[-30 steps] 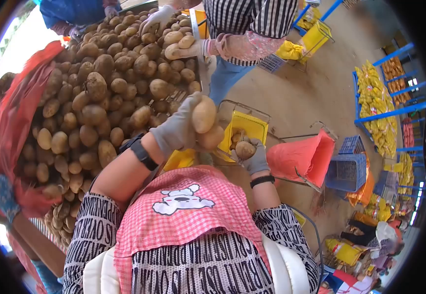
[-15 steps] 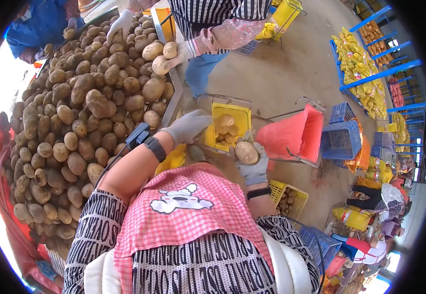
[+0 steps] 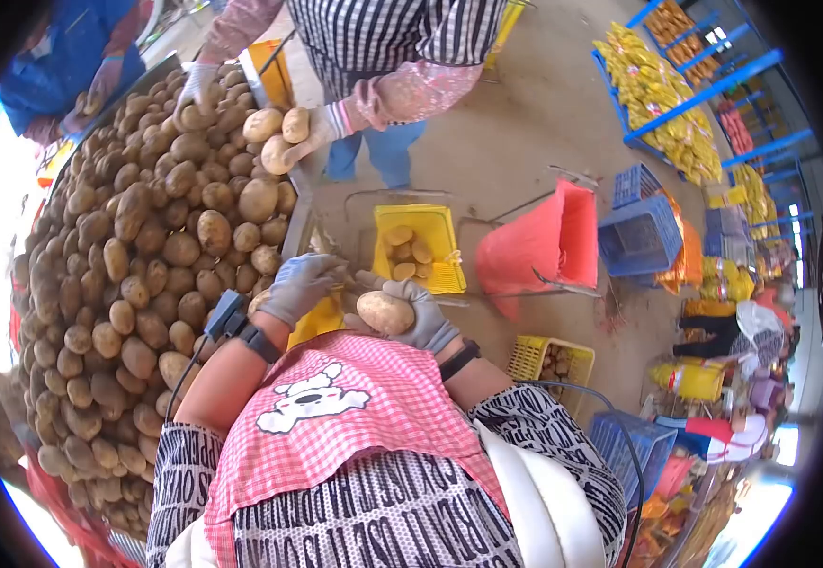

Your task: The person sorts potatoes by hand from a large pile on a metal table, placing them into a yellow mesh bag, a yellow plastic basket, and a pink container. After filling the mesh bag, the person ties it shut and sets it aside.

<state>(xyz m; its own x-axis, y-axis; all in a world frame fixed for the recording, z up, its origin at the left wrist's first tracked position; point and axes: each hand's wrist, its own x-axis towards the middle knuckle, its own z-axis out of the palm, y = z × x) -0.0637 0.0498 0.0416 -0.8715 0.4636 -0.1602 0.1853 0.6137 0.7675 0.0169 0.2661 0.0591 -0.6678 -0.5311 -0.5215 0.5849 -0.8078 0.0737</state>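
Note:
In my gloved right hand (image 3: 419, 320) rests a large pale potato (image 3: 385, 313), held in front of my pink checked apron (image 3: 374, 364). My gloved left hand (image 3: 300, 286) is over the near edge of the potato pile (image 3: 161, 256), its fingers loosely bent and pointing right; I see nothing gripped in it. Just ahead of both hands stands a yellow bag (image 3: 440, 222) on a metal frame, with several potatoes inside. Part of another yellow bag (image 3: 317, 322) shows below my left hand.
Across from me a co-worker's gloved hand (image 3: 312, 137) holds several potatoes by the metal table edge (image 3: 300, 213). A red bag (image 3: 544, 241) on a frame, blue crates (image 3: 639, 237) and a yellow basket (image 3: 525, 355) stand to the right. Filled yellow sacks (image 3: 662, 104) lie on a rack.
My left hand has drawn back from above the yellow bag to the pile's edge. My right hand, still holding the potato, has come left and closer to it. The view has shifted.

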